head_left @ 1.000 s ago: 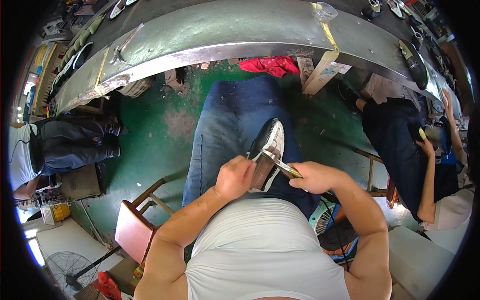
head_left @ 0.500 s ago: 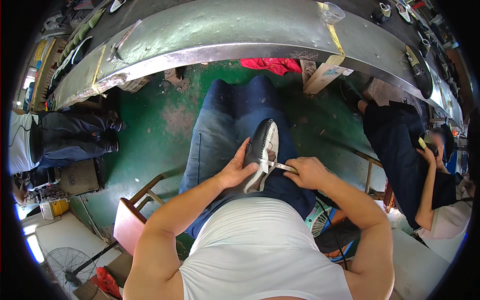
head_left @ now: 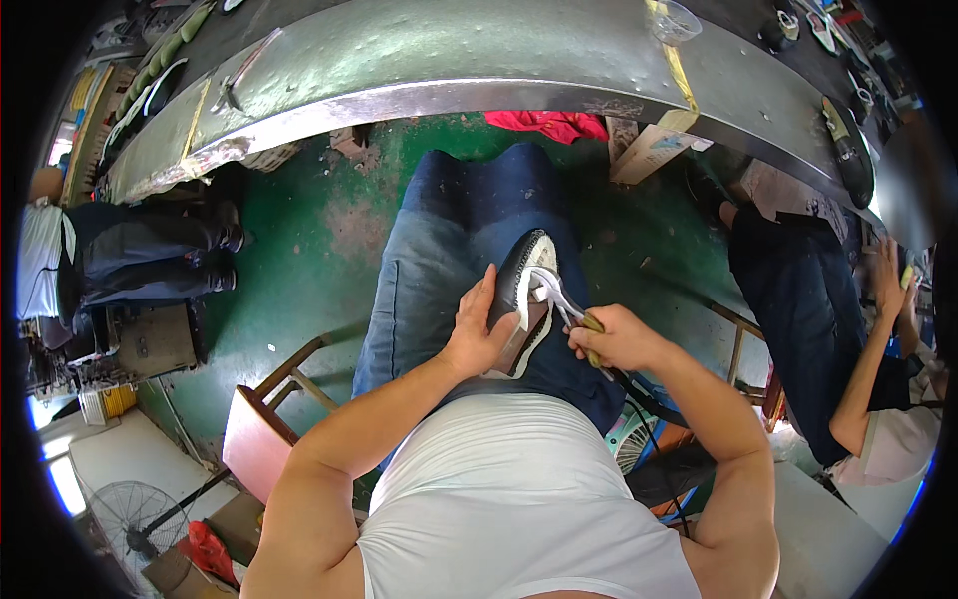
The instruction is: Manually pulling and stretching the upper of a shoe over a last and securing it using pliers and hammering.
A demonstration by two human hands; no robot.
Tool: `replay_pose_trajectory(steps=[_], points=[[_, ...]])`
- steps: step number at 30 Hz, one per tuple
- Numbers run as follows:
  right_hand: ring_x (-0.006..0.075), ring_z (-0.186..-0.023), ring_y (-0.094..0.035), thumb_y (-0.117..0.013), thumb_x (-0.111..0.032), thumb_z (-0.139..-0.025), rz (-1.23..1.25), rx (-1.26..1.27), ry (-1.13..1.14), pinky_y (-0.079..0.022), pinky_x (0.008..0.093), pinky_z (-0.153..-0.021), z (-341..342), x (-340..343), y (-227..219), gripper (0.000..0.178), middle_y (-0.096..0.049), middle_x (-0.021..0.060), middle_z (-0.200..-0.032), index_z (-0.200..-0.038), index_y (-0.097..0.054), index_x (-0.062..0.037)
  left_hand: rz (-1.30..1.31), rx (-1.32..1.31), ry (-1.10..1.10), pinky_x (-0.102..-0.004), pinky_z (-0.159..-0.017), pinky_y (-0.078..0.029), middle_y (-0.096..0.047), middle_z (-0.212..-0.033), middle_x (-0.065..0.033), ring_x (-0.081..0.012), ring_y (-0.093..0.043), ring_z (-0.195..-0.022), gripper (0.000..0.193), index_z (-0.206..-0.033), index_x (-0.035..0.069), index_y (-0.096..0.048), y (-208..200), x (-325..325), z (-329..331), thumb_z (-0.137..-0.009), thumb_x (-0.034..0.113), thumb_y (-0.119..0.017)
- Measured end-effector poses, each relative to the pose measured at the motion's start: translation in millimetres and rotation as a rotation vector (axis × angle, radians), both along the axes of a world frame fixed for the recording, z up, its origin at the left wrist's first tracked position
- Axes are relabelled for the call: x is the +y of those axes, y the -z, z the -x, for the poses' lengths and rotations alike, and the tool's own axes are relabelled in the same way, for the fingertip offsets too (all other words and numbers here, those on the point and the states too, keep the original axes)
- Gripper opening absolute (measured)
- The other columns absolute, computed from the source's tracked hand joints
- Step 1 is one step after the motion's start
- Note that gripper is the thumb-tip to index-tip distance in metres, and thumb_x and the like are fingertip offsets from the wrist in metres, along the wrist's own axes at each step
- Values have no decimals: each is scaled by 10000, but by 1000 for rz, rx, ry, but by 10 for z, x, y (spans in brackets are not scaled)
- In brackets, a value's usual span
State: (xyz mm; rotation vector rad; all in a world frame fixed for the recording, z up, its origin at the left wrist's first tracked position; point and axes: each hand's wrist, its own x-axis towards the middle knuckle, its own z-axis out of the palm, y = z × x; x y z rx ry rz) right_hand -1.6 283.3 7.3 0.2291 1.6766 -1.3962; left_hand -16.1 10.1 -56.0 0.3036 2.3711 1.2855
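A black shoe upper with a white stitched edge lies tilted on my thighs, its pale underside facing up and to the right. My left hand is closed around its left side, thumb pressed over the brown-grey part near the heel. In my right hand is a pair of pliers with olive-yellow handles. Its metal jaws reach the white edge at the shoe's right side, near the middle. Whether the jaws are clamped on that edge is hard to make out.
A metal-topped bench curves ahead of my knees, bearing a hammer, a clear plastic cup and a dark shoe. Red cloth lies beneath it. Seated people flank me; a wooden chair stands at left, a green fan at right.
The slim metal tool in my right hand now shows as pliers with spread handles, its jaws farther up the shoe. The shoe has tipped, and my left fingers lie higher along it.
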Motion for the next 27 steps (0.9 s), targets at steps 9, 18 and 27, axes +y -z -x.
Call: replay_pose_trajectory(steps=[9, 18, 27], points=[[276, -694, -651, -606, -212, -964, -273, 566, 7, -514, 385, -666, -291, -185, 137, 214, -664, 128, -746, -917, -628, -4, 121, 229, 222, -450, -1049, -464, -261, -1536, -341, -524, -485, -1266, 685, -1586, 167, -207, -298, 31, 74, -978, 158, -521], [219, -725, -672, -504, -279, -1025, -106, 216, 49, -530, 352, -629, 8, -41, -279, 327, -665, 113, -772, -960, -614, 22, 266, 110, 317, -490, -929, -544, -259, -1498, -405, -540, -607, -1076, 549, -1539, 293, -320, -423, 109, 168, -1008, 238, -449], [462, -866, -633, -423, -384, -1046, -448, 529, -213, -497, 498, -783, 149, -265, -146, 474, -654, 275, -850, -932, -608, 37, 279, 196, 436, -464, -878, -577, -225, -1492, -429, -514, -651, -981, 542, -1509, 274, -385, -515, 49, 160, -989, 187, -510]])
